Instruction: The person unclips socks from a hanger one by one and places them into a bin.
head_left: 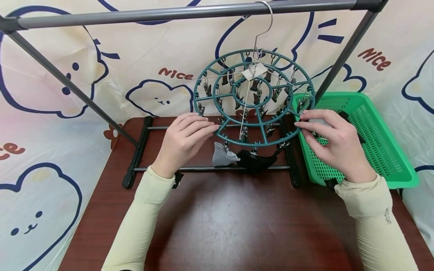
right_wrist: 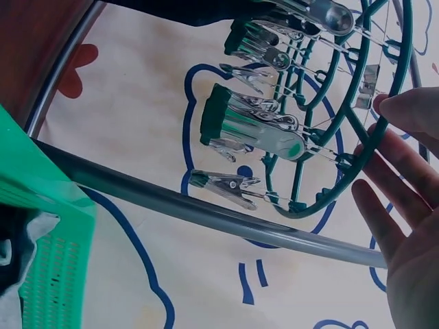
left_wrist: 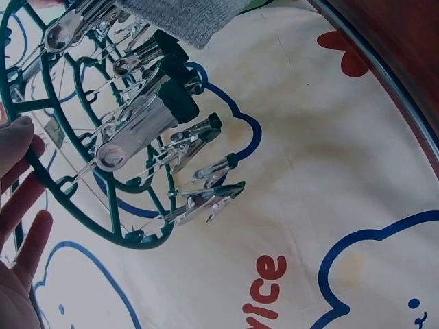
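Observation:
A round dark-green clip hanger (head_left: 251,144) hangs tilted by its metal hook (head_left: 271,19) from a rack's top bar. My left hand (head_left: 184,139) pinches the near left part of its outer rim, thumb and fingers on either side. On the right side, my right hand (head_left: 333,139) holds the rim between thumb and fingers. Metal clips with green tips (left_wrist: 140,123) dangle from the rings. Clips on the near edge bear a light grey sock (head_left: 223,155) with a ribbed knit cuff and a black sock (head_left: 255,161), both low between my hands.
The grey metal rack (head_left: 152,15) stands on a brown table (head_left: 230,222), its feet and lower bars behind my hands. A green basket (head_left: 383,146) with dark cloth items sits at the right, partly behind my right hand. A patterned cloth (head_left: 169,41) covers the back.

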A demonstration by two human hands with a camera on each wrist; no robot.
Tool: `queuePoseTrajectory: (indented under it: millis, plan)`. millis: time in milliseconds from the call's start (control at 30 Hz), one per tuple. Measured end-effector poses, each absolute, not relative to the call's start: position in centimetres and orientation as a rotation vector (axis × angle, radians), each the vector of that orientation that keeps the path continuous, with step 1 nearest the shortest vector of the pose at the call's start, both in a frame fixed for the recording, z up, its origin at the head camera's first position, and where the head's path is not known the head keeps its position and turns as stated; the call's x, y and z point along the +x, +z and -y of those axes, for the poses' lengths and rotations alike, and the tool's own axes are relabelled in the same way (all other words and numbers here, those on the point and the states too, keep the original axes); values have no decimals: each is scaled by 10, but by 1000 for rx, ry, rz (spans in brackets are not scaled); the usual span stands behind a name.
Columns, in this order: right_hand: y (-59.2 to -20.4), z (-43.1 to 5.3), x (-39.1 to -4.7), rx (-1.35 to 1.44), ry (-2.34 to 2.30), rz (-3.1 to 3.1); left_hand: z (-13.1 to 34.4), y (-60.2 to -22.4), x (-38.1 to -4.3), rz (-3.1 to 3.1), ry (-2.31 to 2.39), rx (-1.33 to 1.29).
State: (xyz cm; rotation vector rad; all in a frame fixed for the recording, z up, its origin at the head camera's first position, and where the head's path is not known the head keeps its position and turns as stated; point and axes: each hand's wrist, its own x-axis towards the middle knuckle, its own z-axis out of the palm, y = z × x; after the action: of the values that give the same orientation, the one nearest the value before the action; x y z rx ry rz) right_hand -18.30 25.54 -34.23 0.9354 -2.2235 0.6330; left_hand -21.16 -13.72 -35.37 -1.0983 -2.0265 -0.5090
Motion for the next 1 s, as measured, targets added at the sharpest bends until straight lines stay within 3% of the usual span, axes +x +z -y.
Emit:
queuePoseTrajectory:
  millis: [200,367,600,1000]
  plan:
    - [-349,-256,-181,792,804,2240,134,-352,-210,2005,-500,-1110]
    - [-362,-257,-176,571,1219,2181,134,-350,-207,2009,-534,-1109]
    - [-388,-247,-168,606,1812,1984,136,-347,-206,1983,-515,-1130]
    - [-415,-231,-159,521,1819,2443,139,-347,-206,1988,-546,-1114]
